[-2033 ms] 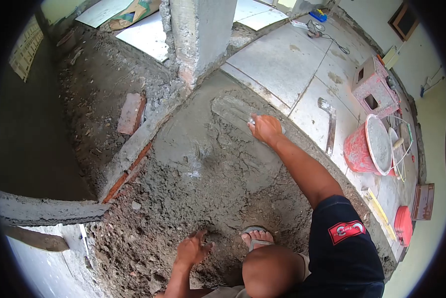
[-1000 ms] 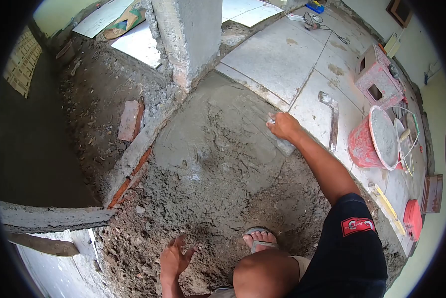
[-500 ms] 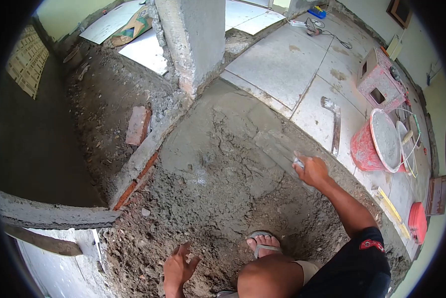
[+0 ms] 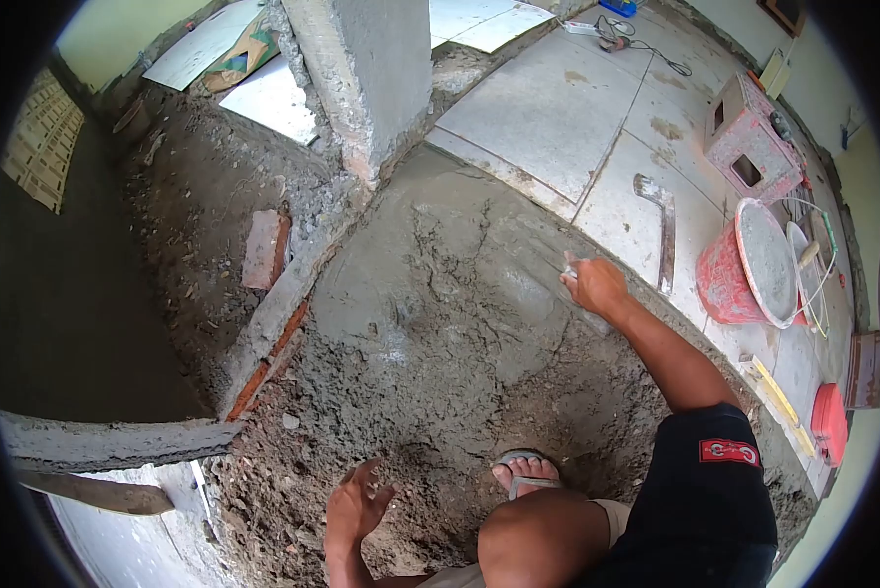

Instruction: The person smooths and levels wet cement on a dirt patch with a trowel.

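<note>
My right hand is closed around the handle of a plastering trowel, whose blade lies flat on the wet mortar near the tiled edge. Part of the blade is hidden under the hand. A smooth, shiny patch shows just left of it, while the mortar towards the middle is rough and lumpy. Low in the view, my left hand hovers above the coarse, loose mix with its fingers apart, holding nothing. My sandalled foot rests on the rough mix between the hands.
A concrete pillar and a low kerb border the left side, with a brick beyond. On the right-hand tiles stand a red bucket of mortar, a pink-splattered box, a metal bar and a yellow level.
My right hand has moved slightly up and left with the trowel, leaving a smoother patch of mortar. The left hand has shifted a little, its fingers still apart. The view has tilted slightly.
</note>
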{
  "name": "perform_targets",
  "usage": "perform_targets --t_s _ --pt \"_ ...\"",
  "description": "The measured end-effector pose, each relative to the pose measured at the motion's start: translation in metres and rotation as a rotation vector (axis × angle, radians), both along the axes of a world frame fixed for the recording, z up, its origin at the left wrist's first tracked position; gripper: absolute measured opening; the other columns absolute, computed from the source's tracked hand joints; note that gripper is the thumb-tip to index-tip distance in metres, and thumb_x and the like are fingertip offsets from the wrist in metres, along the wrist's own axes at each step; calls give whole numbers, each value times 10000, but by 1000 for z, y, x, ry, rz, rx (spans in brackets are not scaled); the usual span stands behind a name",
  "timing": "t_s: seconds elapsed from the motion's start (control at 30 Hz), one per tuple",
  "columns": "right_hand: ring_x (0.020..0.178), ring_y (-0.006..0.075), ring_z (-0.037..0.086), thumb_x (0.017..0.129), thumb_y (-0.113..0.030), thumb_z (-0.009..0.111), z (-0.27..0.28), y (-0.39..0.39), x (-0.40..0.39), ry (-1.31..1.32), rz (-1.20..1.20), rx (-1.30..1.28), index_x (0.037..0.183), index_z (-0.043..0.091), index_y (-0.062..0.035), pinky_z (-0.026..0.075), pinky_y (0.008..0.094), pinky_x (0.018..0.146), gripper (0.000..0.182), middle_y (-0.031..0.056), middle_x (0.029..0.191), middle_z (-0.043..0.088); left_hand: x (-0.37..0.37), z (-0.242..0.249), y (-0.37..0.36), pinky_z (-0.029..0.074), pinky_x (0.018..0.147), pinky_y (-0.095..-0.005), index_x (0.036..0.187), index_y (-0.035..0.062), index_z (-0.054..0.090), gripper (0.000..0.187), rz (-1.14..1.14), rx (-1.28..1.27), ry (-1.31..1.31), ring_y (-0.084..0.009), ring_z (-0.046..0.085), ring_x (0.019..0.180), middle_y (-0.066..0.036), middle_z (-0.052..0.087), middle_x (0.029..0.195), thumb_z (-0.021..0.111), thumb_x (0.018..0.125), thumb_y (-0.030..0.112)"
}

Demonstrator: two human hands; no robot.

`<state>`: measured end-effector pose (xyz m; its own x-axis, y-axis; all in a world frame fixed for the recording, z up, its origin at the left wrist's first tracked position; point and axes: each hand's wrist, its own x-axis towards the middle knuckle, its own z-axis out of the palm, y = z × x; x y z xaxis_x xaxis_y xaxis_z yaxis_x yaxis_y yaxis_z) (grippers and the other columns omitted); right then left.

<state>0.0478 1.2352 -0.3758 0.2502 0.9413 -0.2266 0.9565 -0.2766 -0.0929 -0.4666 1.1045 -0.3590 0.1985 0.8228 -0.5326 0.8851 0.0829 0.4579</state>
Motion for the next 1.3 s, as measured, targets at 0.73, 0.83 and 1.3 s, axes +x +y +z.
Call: perform_targets --t_s 0.73,0.83,1.3 --pt "940 410 722 996 -374 622 -12 -115 -5 48 37 42 1421 624 -120 570 494 842 496 218 1011 752 -26 5 -39 604 841 -376 1419 129 600 717 -41 -131 49 -232 754 936 -90 763 1138 841 837 472" --pt "867 430 706 1003 -368 610 -8 -59 11 33 -84 5 1323 660 -87 562 519 784 429 218 895 733 -17 2 -37 604 853 -404 1406 73 613 716 -31 -191 14 -278 750 963 -160 756 1118 865 826 410" --pt "561 61 523 994 -304 725 -55 -175 -70 1450 -981 393 1332 653 -3 379 261 402 458 17 761 572 -9 7 -43 601 847 -386 1423 125 601 721 -6 -201 100 -263 750 970 -131 761 1117 867 823 425"
